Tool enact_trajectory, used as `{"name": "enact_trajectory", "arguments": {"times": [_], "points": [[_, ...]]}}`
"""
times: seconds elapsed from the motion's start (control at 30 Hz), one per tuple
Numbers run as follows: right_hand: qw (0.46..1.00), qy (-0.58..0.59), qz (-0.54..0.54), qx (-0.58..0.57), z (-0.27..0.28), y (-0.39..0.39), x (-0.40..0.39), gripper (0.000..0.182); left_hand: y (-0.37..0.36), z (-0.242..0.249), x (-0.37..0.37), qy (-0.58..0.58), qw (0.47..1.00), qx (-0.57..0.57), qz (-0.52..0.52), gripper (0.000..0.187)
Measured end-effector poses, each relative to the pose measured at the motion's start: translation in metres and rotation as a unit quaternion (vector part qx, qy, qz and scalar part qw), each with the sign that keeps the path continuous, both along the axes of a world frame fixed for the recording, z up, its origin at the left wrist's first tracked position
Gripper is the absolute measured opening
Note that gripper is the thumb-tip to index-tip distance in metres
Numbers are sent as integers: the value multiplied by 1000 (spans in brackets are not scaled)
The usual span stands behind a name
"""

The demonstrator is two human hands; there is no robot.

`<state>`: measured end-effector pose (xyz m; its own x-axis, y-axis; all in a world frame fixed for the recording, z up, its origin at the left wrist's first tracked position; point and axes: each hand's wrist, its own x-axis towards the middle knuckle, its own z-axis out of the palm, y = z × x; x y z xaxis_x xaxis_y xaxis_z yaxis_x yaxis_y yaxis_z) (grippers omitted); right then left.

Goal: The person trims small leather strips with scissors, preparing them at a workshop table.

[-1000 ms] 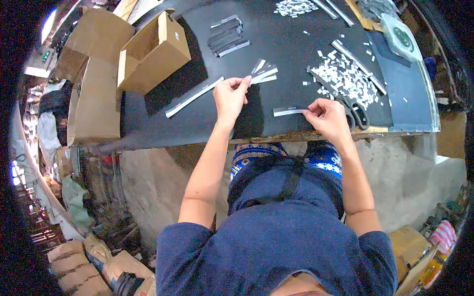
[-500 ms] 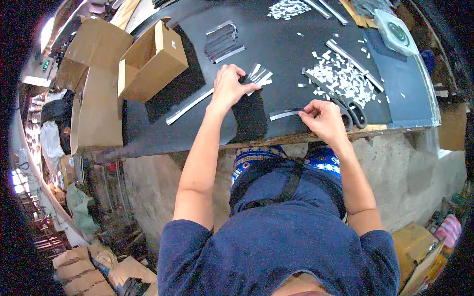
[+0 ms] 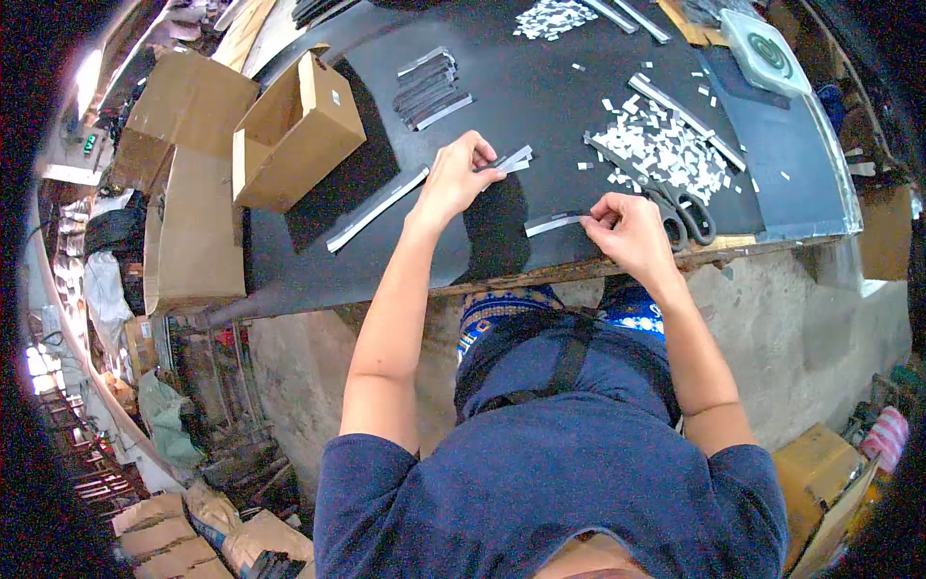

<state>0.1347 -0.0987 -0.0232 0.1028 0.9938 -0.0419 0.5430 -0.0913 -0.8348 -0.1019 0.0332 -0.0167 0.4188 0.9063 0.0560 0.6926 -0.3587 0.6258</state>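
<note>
Pinched between the thumb and fingers of my left hand [image 3: 453, 179] is a small bunch of black-and-white strips [image 3: 519, 160], their pale ends sticking out to the right. My right hand [image 3: 629, 234] grips one end of a single black-and-white strip [image 3: 552, 225] near the table's front edge; the strip's free end points left. Just right of that hand lie black-handled scissors [image 3: 696, 220], blades toward the back left. Behind them spreads a heap of small white cut pieces [image 3: 666, 154]. Left of my left hand rests a long black-and-white strip [image 3: 376, 210].
A row of dark strips [image 3: 431, 89] lies farther back on the black table [image 3: 526, 87]. An open cardboard box [image 3: 318, 140] stands at the left. Another pile of white pieces [image 3: 553, 17] is at the back, and a clear plastic container [image 3: 765, 53] sits back right.
The bunch in my left hand was fanned wide and is now gathered closer together. My right hand and its strip have stayed almost in place.
</note>
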Motion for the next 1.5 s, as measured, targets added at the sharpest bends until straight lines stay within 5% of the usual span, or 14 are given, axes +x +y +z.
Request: {"name": "enact_trajectory", "arguments": {"times": [0.33,0.83,1.27,1.5], "points": [[1000,-7,-11,-8,4,-1,-1,20,-14,-10,9,-59,979,191,-43,20],[1000,-18,-10,-9,2,0,-2,19,-33,-26,33,-150,971,170,69,16],[1000,2,-10,-16,9,-1,-3,20,-23,-31,44,-170,971,161,50,12],[1000,-23,0,4,-2,0,-1,21,25,-4,1,-100,949,283,101,9]]}}
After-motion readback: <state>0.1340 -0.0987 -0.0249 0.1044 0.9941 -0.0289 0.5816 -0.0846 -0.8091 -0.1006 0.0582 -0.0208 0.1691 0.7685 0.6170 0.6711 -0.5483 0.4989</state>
